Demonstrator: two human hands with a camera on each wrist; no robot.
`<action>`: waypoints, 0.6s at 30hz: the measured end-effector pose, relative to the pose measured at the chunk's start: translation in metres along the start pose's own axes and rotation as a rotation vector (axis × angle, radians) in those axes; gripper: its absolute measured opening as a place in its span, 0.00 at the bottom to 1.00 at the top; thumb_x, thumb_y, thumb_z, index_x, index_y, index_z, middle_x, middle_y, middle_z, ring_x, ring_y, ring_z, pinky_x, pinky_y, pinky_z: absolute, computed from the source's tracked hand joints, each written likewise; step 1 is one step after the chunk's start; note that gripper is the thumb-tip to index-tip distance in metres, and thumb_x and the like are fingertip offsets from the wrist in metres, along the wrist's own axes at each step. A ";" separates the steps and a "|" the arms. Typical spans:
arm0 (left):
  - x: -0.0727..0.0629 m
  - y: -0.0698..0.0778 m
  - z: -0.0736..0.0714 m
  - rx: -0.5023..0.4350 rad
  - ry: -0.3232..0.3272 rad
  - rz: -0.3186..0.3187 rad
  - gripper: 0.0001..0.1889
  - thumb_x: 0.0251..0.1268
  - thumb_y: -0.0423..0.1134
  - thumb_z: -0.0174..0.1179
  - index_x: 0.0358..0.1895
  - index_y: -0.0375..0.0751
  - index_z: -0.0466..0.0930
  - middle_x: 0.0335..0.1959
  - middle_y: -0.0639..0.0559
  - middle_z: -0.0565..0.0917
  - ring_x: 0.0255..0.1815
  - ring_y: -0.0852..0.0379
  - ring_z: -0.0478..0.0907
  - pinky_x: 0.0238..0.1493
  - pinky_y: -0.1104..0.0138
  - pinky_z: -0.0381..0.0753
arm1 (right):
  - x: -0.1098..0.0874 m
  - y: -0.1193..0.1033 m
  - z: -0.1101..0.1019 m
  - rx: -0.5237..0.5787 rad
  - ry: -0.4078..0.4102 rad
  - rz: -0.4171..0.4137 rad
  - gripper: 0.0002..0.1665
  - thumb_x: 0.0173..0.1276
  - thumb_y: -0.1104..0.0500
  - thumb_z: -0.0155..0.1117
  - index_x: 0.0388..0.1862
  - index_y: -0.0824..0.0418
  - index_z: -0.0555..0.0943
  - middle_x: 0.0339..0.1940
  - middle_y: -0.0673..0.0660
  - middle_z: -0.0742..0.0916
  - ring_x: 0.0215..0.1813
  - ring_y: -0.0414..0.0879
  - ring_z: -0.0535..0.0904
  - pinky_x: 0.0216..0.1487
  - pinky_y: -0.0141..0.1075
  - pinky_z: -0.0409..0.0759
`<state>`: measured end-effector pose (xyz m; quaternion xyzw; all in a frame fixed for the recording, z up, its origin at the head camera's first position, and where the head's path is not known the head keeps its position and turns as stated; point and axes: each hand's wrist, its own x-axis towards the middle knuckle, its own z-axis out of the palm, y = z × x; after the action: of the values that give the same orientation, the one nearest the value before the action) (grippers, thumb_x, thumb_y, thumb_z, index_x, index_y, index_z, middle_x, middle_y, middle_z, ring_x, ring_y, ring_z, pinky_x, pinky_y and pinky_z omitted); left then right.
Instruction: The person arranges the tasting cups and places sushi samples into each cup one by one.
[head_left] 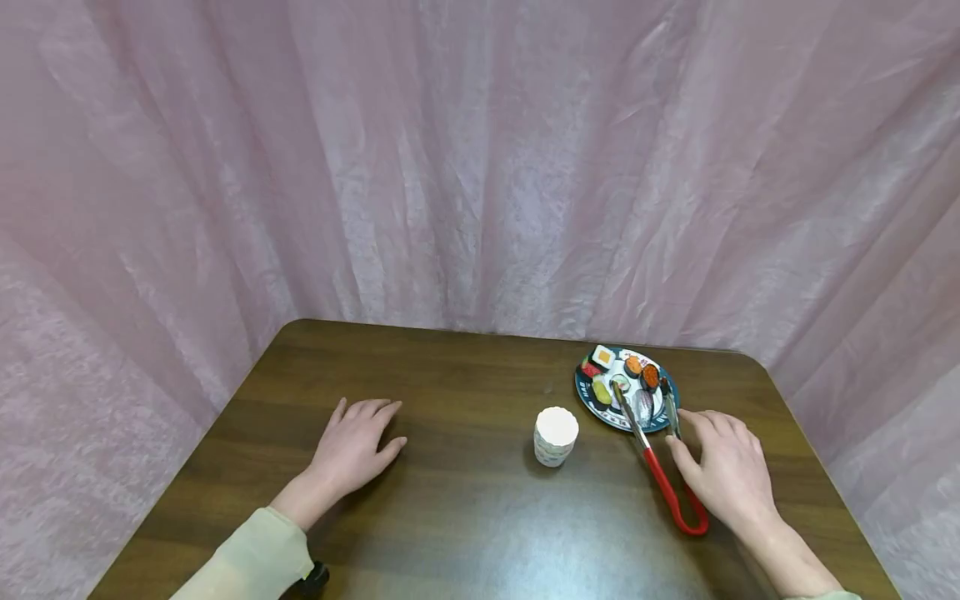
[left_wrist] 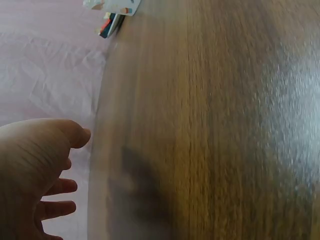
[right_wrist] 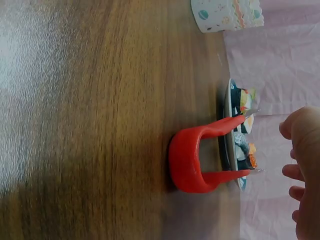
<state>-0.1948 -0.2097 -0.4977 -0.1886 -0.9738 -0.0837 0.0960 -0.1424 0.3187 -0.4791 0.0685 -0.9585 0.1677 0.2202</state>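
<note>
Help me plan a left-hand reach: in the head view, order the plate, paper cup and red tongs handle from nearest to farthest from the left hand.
1. Paper cup: to the right of the left hand.
2. Plate: farther right, beyond the cup.
3. Red tongs handle: rightmost of the three, on the plate's near side.

A pale pink curtain hangs in soft, shiny folds behind the brown wood-grain surface and along both its sides. Near the far edge lies a round plate, its blue rim lettered in white, bearing assorted sushi pieces. Just beside it, a white cup with a patterned side and crimped rim stands upright.
</note>
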 end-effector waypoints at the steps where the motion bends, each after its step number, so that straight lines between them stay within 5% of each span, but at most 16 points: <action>1: 0.000 0.001 -0.001 -0.006 0.005 0.004 0.30 0.70 0.55 0.64 0.70 0.45 0.76 0.66 0.45 0.79 0.68 0.41 0.72 0.71 0.34 0.57 | 0.000 -0.001 0.000 0.005 0.006 0.001 0.25 0.68 0.51 0.69 0.58 0.64 0.83 0.54 0.66 0.84 0.61 0.69 0.72 0.58 0.67 0.64; 18: 0.003 0.040 -0.015 -0.065 0.023 0.123 0.23 0.72 0.54 0.62 0.65 0.49 0.82 0.62 0.51 0.82 0.64 0.47 0.78 0.72 0.40 0.62 | 0.002 -0.036 0.000 0.105 0.012 -0.077 0.25 0.64 0.56 0.73 0.58 0.63 0.82 0.54 0.63 0.85 0.56 0.63 0.78 0.56 0.60 0.72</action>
<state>-0.1797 -0.1752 -0.4776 -0.2502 -0.9559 -0.1113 0.1062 -0.1365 0.2855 -0.4678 0.1155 -0.9437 0.2095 0.2283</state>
